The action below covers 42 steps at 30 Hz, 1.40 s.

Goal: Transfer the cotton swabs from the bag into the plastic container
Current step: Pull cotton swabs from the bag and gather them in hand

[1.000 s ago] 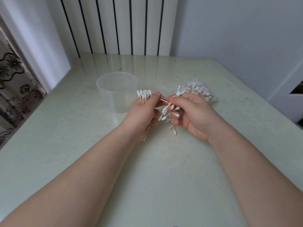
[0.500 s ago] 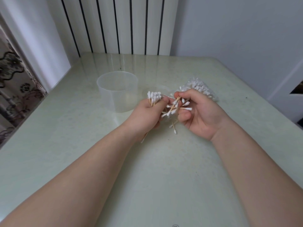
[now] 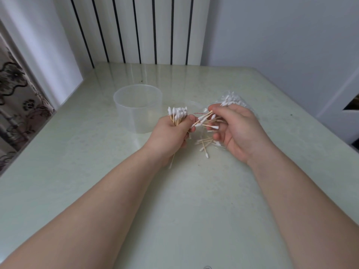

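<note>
Container (image 3: pixel 138 111) on tabletop (image 3: pixel 194 200), left of centre. Left grip (image 3: pixel 171 134) just before it, right grip (image 3: pixel 239 131) further right; bag (image 3: pixel 235 100) behind right grip. Swabs (image 3: pixel 177 113) in both grips; loose swabs (image 3: pixel 204 144) on tabletop between them.

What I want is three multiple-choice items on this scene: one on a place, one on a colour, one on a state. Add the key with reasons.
1. Where is the plastic container?
A on a chair
B on the floor
C on the table, beyond the left hand

2. What colour are the sticks of the swab bundle in the left hand?
A blue
B pale wood
C black

3. How is the plastic container?
A upright, open, no swabs seen inside
B lidded
C tipped on its side

Key:
1 C: it stands on the table past the left hand's knuckles.
2 B: tan sticks show under the white tips.
3 A: its rim faces up and its clear wall shows nothing inside.
</note>
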{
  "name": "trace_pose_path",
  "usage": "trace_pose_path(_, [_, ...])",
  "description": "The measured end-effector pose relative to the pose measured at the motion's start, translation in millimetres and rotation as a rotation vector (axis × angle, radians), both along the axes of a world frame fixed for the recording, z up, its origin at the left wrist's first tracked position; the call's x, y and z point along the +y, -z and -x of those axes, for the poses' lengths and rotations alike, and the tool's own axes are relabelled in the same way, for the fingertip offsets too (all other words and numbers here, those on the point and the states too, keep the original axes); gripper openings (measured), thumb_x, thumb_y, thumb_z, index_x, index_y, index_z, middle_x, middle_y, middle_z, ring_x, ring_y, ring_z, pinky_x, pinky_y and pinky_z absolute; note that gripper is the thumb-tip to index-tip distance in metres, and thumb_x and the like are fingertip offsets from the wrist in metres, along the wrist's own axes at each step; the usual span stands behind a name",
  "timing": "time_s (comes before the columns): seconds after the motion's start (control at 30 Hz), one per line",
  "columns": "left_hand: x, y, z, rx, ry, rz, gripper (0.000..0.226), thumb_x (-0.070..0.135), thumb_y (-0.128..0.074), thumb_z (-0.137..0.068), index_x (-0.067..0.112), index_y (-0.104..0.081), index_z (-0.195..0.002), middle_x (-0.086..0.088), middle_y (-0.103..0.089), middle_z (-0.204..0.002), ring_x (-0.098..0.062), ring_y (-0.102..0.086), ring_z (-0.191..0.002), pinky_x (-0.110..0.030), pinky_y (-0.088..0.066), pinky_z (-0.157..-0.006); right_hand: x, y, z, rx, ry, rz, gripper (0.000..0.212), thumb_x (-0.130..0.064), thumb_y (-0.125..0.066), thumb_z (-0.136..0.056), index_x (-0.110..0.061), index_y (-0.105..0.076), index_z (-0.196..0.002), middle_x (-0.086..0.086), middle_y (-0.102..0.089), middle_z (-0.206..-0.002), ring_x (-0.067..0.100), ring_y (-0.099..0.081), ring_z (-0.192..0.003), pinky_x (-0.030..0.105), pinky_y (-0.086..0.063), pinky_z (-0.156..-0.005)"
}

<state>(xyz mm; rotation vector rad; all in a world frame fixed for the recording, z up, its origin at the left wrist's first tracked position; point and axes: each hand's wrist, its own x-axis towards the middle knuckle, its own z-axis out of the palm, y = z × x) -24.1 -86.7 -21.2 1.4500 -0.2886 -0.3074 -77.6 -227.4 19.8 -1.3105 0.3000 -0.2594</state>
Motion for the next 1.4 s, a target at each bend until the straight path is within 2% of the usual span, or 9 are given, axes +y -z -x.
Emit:
trace_pose_path(0.1, [-0.2, 1.4, -2.1, 0.0, -0.032, -0.019, 0.021, 0.019, -0.055, -0.104, 0.014, -0.073, -0.095, 0.007, -0.054, -0.063, -0.005, -0.041, -0.046, -0.017, -0.032, -0.044, -3.2, 1.7, -2.2, -0.036, 0.036, 0.038, 0.006, -0.007, -0.064, -0.094, -0.005, -0.062, -0.089, 0.008, -0.063, -0.069, 0.017, -0.061, -0.053, 0.022, -0.042, -0.038])
trace_pose_path(0.23, [1.0, 1.0, -2.3, 0.021, -0.013, -0.01, 0.021, 0.019, -0.054, -0.105, 0.014, -0.071, -0.094, 0.007, -0.055, -0.063, -0.005, -0.041, -0.046, -0.018, -0.032, -0.043, -4.1, 7.0, -3.6, -0.082, 0.016, 0.063, 0.006, -0.004, -0.063, -0.095, -0.002, -0.064, -0.09, 0.012, -0.064, -0.076, 0.017, -0.063, -0.061, 0.025, -0.054, -0.052])
trace_pose_path(0.47, [3.6, -0.3, -0.6, -0.029, 0.122, -0.053, 0.026, 0.027, -0.055, -0.104, 0.016, -0.065, -0.083, 0.002, -0.057, -0.067, -0.008, -0.042, -0.051, -0.02, -0.033, -0.046, -3.8, 13.6, -4.2, -0.076, -0.001, 0.203, 0.002, -0.004, -0.067, -0.093, -0.001, -0.067, -0.093, 0.007, -0.067, -0.069, 0.013, -0.065, -0.063, 0.026, -0.056, -0.06])
trace_pose_path(0.67, [5.8, -0.2, -1.3, -0.076, 0.183, -0.114, 0.022, 0.023, -0.065, -0.099, 0.008, -0.063, -0.082, 0.0, -0.048, -0.065, -0.009, -0.039, -0.052, -0.02, -0.033, -0.046, -4.6, 11.1, -1.6, -0.054, -0.009, 0.255, 0.002, -0.007, -0.068, -0.092, -0.008, -0.069, -0.092, 0.007, -0.065, -0.072, 0.011, -0.058, -0.058, 0.026, -0.046, -0.045])
trace_pose_path(0.8, [5.7, -0.3, -0.9, -0.052, 0.162, -0.113, 0.034, 0.021, -0.065, -0.098, -0.013, -0.064, -0.099, -0.002, -0.049, -0.065, -0.011, -0.038, -0.052, -0.021, -0.032, -0.046, -11.7, 5.8, 0.0, -0.103, 0.05, 0.225, 0.008, -0.011, -0.067, -0.093, -0.012, -0.071, -0.086, 0.007, -0.069, -0.077, 0.012, -0.052, -0.057, 0.023, -0.037, -0.04])
trace_pose_path(0.87, [5.4, -1.2, -0.1, -0.041, 0.147, -0.104, 0.029, 0.021, -0.062, -0.1, -0.008, -0.064, -0.096, -0.006, -0.048, -0.069, -0.012, -0.037, -0.052, -0.02, -0.032, -0.045, -14.4, 2.0, 0.6, -0.14, 0.106, 0.184, 0.012, -0.011, -0.067, -0.094, -0.012, -0.072, -0.083, 0.009, -0.072, -0.086, 0.013, -0.054, -0.061, 0.023, -0.038, -0.041])
trace_pose_path(1.03, [3.1, -3.8, 0.5, 0.032, 0.111, -0.037, 0.029, 0.029, -0.049, -0.107, 0.015, -0.058, -0.082, 0.003, -0.05, -0.064, -0.007, -0.036, -0.047, -0.018, -0.029, -0.043, -17.7, -1.1, 0.8, -0.222, 0.204, 0.123, 0.009, -0.01, -0.065, -0.095, -0.01, -0.071, -0.088, 0.01, -0.072, -0.088, 0.02, -0.064, -0.074, 0.028, -0.051, -0.055])
trace_pose_path(1.27, [-0.4, -6.0, 2.0, 0.113, 0.01, 0.012, 0.023, 0.022, -0.046, -0.107, 0.015, -0.053, -0.086, 0.001, -0.052, -0.062, -0.009, -0.036, -0.046, -0.02, -0.03, -0.042, -3.8, 5.7, 1.2, -0.139, 0.018, 0.138, 0.008, 0.003, -0.064, -0.093, -0.003, -0.068, -0.093, 0.012, -0.07, -0.077, 0.024, -0.071, -0.071, 0.026, -0.059, -0.063])
trace_pose_path(1.4, [-0.1, -6.4, 0.2, 0.134, -0.066, 0.074, 0.023, 0.028, -0.047, -0.108, 0.014, -0.054, -0.09, 0.003, -0.059, -0.06, -0.009, -0.04, -0.047, -0.02, -0.034, -0.043, -9.8, 1.1, 2.4, -0.147, 0.105, 0.229, 0.009, 0.005, -0.066, -0.09, -0.003, -0.069, -0.092, 0.009, -0.07, -0.073, 0.021, -0.071, -0.064, 0.025, -0.059, -0.062])
